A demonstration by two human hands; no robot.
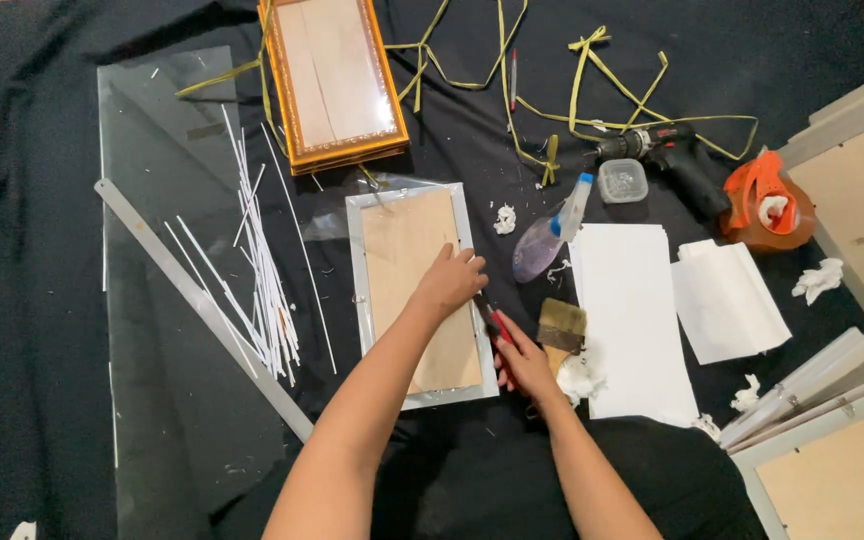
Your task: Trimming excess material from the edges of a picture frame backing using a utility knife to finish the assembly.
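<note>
Down at the middle of the black-covered table (72, 120), the left hand (449, 282) presses flat and open on the silver-edged picture frame with its brown backing board (417, 290). The right hand (522, 358) is closed around a small red-handled tool (494, 322), its tip at the frame's right edge, just beside the left hand's fingers. Best kept steady: firm downward pressure, fingers clear of the tip, short controlled moves along the edge.

The light is even and quite bright, coming from above. The glass sheet (167, 300) shows soft pale glare, and left of it the black cloth (22, 300) looks darkest. Shadows are weak. Focus is sharp everywhere.
</note>
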